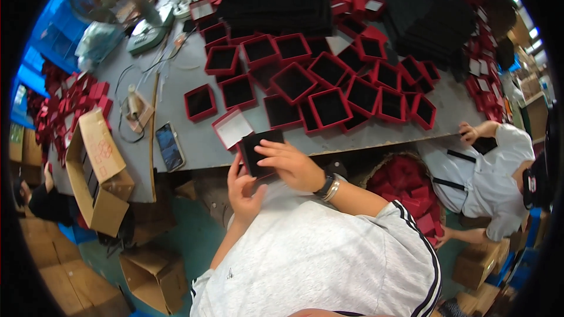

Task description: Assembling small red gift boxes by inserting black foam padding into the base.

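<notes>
Just off the table's front edge, my left hand (242, 191) grips a small red box with a black insert (251, 154) from its near side. Over the insert lies my right hand (292, 165), its fingers stretched out across the black surface. Both hands partly cover the box, so its red sides barely show. Right behind it on the table sits a red box piece with a white inside (232, 127). Many open red boxes with black insides (294, 82) lie beyond, some stacked on others.
Stacks of black sheets (273, 9) stand farther back. To the left are a phone (170, 147), an open carton (97, 164), a cone-shaped spool (135, 103) and a fan (108, 0). A basket of red boxes (405, 188) and a co-worker (482, 170) are at right.
</notes>
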Demonstrator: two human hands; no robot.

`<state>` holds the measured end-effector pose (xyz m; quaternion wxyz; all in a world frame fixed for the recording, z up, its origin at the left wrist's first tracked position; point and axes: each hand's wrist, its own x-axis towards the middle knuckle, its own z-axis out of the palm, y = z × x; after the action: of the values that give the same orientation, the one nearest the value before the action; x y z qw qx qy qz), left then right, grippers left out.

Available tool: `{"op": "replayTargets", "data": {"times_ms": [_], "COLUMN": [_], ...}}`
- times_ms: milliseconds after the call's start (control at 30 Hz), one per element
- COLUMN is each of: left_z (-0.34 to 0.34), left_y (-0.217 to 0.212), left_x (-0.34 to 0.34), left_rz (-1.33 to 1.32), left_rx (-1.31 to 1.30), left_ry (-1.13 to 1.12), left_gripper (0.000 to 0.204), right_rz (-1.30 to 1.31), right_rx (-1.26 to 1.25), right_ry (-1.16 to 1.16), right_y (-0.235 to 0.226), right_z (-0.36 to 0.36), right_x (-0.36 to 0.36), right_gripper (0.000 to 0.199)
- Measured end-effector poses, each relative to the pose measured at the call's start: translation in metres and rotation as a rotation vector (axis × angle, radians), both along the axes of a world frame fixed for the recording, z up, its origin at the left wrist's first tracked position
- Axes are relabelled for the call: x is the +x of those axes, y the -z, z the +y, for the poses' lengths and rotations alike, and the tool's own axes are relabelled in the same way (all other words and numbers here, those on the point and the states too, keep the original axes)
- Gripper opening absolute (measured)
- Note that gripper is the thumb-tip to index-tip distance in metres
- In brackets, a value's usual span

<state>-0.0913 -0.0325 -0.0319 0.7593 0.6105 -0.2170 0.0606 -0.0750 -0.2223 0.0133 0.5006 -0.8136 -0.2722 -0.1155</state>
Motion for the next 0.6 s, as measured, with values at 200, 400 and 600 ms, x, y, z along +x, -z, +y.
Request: {"op": "replayTargets", "data": {"times_ms": [200, 400, 600], "left_z": [-0.006, 0.006, 0.013], "left_y": [0.012, 0.006, 0.012], "left_x": [0.001, -0.001, -0.004], "left_rz": [0.57, 0.664, 0.675], "left_rx": [-0.245, -0.33, -0.233], "left_ry": [-0.193, -0.144, -0.149], "left_gripper": [0.049, 0.056, 0.059], "right_rz": [0.124, 0.11, 0.056], "right_rx": [-0.012, 0.134, 0.097], "right_ry": [-0.108, -0.12, 0.2], "right_y": [0.01, 0.018, 0.029], "right_z": [-0.005, 0.009, 0.01], "right_x": [-0.002, 0.006, 0.009], "right_gripper": [0.043, 0.042, 0.042]}}
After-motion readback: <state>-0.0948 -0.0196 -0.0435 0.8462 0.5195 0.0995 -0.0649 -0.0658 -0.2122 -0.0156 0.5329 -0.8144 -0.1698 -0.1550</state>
